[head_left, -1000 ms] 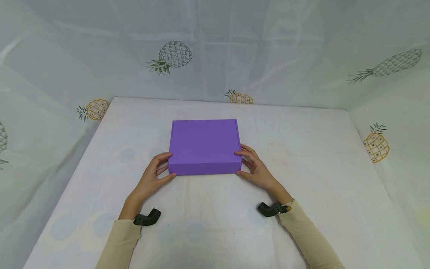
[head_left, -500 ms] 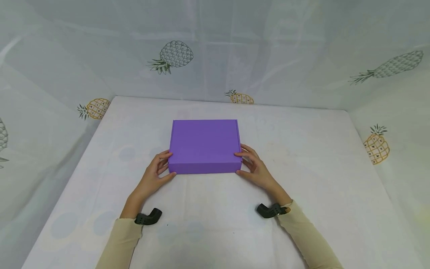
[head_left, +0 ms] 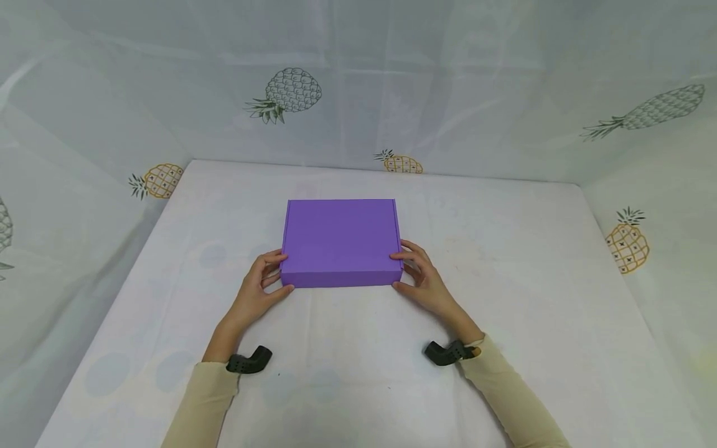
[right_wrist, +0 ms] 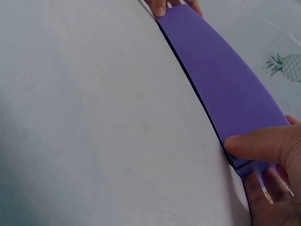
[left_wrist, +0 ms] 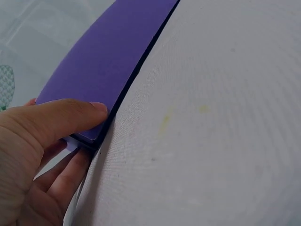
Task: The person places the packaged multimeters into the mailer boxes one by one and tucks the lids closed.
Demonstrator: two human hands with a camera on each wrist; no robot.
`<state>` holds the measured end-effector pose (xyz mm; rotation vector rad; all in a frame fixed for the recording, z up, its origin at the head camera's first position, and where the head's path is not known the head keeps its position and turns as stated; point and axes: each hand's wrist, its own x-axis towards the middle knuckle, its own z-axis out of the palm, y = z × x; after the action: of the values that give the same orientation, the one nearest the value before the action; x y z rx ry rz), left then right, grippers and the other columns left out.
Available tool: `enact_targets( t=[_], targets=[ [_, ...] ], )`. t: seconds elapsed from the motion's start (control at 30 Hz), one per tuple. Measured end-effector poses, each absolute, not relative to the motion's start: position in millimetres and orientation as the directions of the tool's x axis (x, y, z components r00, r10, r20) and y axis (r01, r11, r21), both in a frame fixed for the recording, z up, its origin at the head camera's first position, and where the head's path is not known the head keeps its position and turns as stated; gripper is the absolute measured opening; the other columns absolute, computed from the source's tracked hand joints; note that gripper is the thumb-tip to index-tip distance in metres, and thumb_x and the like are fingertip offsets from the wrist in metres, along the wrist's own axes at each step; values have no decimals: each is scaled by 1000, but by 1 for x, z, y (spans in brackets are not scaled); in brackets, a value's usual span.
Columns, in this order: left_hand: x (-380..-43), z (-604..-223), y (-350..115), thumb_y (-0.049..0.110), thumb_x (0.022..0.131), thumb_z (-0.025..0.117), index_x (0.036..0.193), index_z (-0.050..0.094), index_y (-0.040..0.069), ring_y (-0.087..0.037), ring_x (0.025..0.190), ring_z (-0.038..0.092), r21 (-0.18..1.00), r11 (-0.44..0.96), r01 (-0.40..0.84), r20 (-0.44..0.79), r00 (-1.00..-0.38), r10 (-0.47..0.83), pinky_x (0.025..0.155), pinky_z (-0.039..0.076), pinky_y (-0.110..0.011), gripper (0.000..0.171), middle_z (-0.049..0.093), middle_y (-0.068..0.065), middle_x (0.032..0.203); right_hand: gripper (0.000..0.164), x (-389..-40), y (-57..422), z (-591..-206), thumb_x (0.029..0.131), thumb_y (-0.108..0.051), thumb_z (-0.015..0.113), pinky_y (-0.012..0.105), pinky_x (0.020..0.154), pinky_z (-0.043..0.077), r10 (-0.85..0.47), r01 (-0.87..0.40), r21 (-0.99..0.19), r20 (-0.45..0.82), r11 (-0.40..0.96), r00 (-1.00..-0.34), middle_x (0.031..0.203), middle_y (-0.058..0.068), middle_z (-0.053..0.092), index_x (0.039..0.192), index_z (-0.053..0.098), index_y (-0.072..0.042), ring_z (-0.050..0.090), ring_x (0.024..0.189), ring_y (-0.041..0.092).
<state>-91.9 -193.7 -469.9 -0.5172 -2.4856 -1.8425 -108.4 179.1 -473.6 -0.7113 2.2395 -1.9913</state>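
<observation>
A closed purple cardboard box point(head_left: 340, 236) lies on the white cloth, its lid up and its narrow front side facing me. My left hand point(head_left: 253, 297) grips its front left corner. In the left wrist view the thumb point(left_wrist: 70, 117) presses the front side point(left_wrist: 101, 61) while the other fingers go round the end. At the front right corner my right hand point(head_left: 430, 287) holds it in the same way, index fingertip on the lid's edge. The right wrist view shows that thumb point(right_wrist: 256, 143) on the front side, with a dark line along the lower edge.
White cloth point(head_left: 347, 367) covers the table on all sides of the box. A pale curtain point(head_left: 426, 87) printed with pineapples hangs behind and at both sides. Each wrist carries a black camera mount point(head_left: 249, 361).
Both hands keep their grip at the front corners. The lower front edge of the box has risen slightly in view, so the front side looks a little narrower. The forearms have shifted slightly inward.
</observation>
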Motion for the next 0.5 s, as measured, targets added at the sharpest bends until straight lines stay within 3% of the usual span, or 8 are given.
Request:
enact_targets(
  t=[0.27,0.5],
  targets=[
    [-94,-470,-192,-16,78,72,130,44,-7,-48,126,46,934,250,256,200,-953,229,95,45,-11,60,39,-27,142,53,-107,176,-473,76,22,69,54,112,31,-338,-294,-952,251,82,-907,155,20,24,125,53,10,26,142,40],
    [-93,-470,-192,-17,76,73,128,46,-8,-48,122,49,929,248,273,222,-951,215,94,46,-10,59,41,-27,140,50,-101,171,-456,76,24,66,60,111,30,-338,-292,-952,246,92,-908,153,27,23,122,52,14,26,141,45]
  ],
)
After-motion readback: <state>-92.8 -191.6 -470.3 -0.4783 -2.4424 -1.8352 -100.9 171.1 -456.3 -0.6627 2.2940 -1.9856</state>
